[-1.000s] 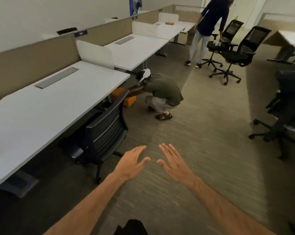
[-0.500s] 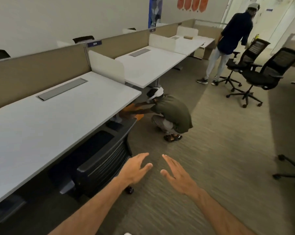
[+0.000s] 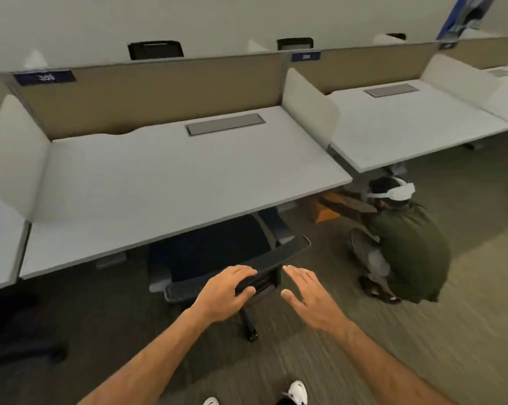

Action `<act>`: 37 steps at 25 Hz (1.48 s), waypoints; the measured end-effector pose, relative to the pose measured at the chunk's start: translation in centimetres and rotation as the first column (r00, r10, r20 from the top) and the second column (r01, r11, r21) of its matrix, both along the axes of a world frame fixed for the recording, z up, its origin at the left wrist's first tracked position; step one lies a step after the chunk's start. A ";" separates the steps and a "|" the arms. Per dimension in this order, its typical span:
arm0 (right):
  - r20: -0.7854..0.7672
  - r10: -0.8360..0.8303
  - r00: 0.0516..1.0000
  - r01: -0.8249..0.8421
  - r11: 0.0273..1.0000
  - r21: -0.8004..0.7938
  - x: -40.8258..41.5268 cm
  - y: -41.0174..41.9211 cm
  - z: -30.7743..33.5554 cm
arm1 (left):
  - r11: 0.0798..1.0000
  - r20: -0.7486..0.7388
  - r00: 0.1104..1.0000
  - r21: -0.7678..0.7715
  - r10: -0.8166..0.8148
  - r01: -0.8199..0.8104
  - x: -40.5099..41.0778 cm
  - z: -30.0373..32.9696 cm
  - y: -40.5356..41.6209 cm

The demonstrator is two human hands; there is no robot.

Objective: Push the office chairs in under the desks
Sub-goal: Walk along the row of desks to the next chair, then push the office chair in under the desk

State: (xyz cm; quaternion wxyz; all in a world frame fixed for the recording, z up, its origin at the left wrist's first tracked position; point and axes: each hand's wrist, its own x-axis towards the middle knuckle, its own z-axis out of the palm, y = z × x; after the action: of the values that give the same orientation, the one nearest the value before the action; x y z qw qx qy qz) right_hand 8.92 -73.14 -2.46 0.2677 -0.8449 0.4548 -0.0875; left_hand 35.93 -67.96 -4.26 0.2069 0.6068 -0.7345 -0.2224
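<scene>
A black office chair (image 3: 287, 252) stands in front of a white desk (image 3: 188, 176), its seat mostly under the desktop and its backrest tilted, with the right end nearer the desk. My left hand (image 3: 226, 290) lies over the top edge of the backrest near its middle, fingers curled over it and thumb on the near side. My right hand (image 3: 308, 299) hovers open with fingers spread just right of the left hand, close to the backrest; contact is unclear. One chair castor (image 3: 251, 334) shows on the carpet below.
A person in a green shirt (image 3: 407, 244) crouches on the carpet just right of the chair, reaching to an orange box (image 3: 322, 211) under the desk. A second white desk (image 3: 407, 121) adjoins on the right. White side screens and a tan partition (image 3: 159, 92) bound the desks.
I have turned left to face the desk and stepped closer. My left hand has come down onto the chair's backrest; the right hand has closed in beside it.
</scene>
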 end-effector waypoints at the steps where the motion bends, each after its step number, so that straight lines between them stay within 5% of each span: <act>1: 0.012 0.059 0.998 -0.059 0.996 -0.060 0.3 -1.6 0.1 | 0.999 0.006 0.999 0.002 0.052 -0.052 0.4 0.0 0.0; 5: 0.003 0.259 0.966 -0.254 0.950 -0.184 1.2 -7.3 -0.3 | 0.974 0.110 0.969 0.019 0.223 -0.226 1.0 -0.9 0.5; 9: -0.143 0.344 0.928 -0.359 0.928 -0.097 1.7 -10.5 -2.0 | 0.899 0.213 0.911 0.195 0.352 -0.392 1.2 -2.2 1.5; 13: -0.361 0.365 0.858 -0.360 0.929 0.082 2.6 -12.7 -3.8 | 0.830 0.303 0.883 0.330 0.358 -0.450 2.0 -2.6 1.1; 17: -0.478 0.384 0.790 -0.410 0.910 0.054 4.3 -14.5 -4.1 | 0.827 0.389 0.875 0.359 0.288 -0.432 2.7 -2.7 -0.5; 37: -0.397 0.346 0.850 -0.416 0.903 -0.104 12.2 -23.2 -4.6 | 0.883 0.383 0.851 0.156 0.359 -0.443 10.3 -3.9 -9.5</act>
State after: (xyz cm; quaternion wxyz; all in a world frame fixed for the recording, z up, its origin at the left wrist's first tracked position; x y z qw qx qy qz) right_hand 21.12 -96.39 -7.08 0.1092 -0.9407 0.3093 0.0861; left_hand 46.21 -77.42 -8.14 0.0437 0.7970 -0.5830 -0.1513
